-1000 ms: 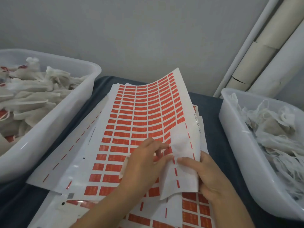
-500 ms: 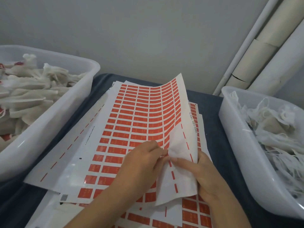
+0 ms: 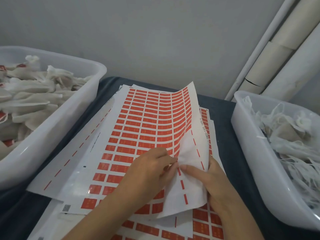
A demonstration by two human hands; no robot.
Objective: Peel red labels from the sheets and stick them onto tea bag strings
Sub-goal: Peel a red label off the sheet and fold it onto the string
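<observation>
The top label sheet (image 3: 138, 129) lies on a stack of other sheets (image 3: 204, 224) on the dark worktop (image 3: 223, 122), between the left bin (image 3: 57, 129) of tagged tea bags (image 3: 31, 94) and the right bin (image 3: 251, 149) of untagged ones (image 3: 290, 135), likely so each hand reaches its own bin. The right hand (image 3: 213, 179) grips the sheet's right edge, thumb on top, and curls it up and over, which seems meant to bow the backing so a label corner lifts. The left hand (image 3: 152, 167) has its fingers bent at the fold, pinching at a red label (image 3: 170, 168), though the pinch itself is too small to confirm. The sheet's long axis runs away from the person, its raised far corner pointing up towards the wall (image 3: 155, 40)
</observation>
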